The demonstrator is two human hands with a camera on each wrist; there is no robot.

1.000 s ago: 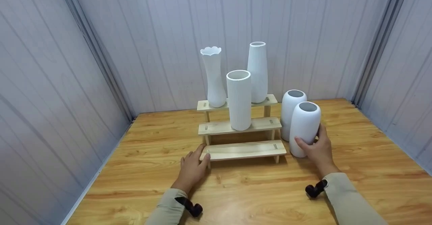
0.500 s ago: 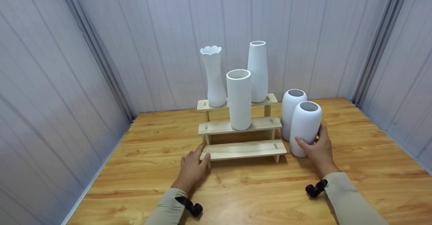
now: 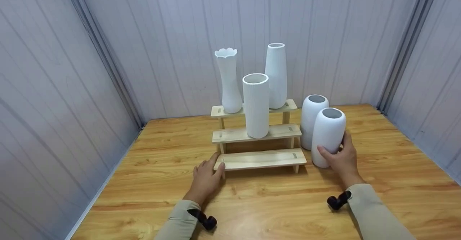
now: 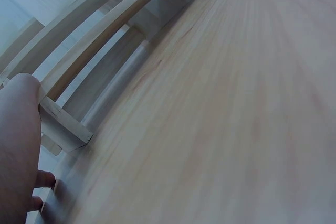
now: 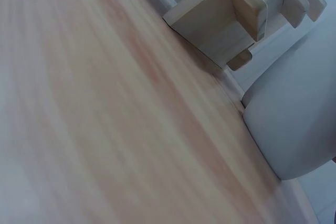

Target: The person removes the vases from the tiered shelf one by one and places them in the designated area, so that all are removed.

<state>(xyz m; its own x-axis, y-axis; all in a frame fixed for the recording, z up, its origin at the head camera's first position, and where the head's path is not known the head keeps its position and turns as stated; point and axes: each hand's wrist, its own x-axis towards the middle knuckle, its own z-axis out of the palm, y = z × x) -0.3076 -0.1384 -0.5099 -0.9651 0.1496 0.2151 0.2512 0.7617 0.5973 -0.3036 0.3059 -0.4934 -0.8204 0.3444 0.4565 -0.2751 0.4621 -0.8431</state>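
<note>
My right hand [image 3: 340, 159] grips a smooth white vase [image 3: 327, 135] low on its body, thumb in front and fingers round the right side. The vase leans slightly right; in the right wrist view its base [image 5: 291, 129] is near the tabletop. A similar white vase [image 3: 309, 125] stands just behind it, partly hidden. My left hand [image 3: 206, 179] holds the left end of the lowest step of a three-tier wooden stand [image 3: 261, 160], thumb at the front corner. On the stand are a ribbed cylinder vase [image 3: 255, 107], a scalloped-rim vase [image 3: 230, 85] and a tall tapered vase [image 3: 276, 78].
The stand and vases are on a wood-grain table [image 3: 266, 207]. Pale panelled walls [image 3: 173, 53] enclose its back and sides. Both sleeves carry a small black wrist device [image 3: 203, 219].
The gripped vase has shifted slightly right, widening the gap to the stand, and leans a little more. My left hand and the stand keep their places.
</note>
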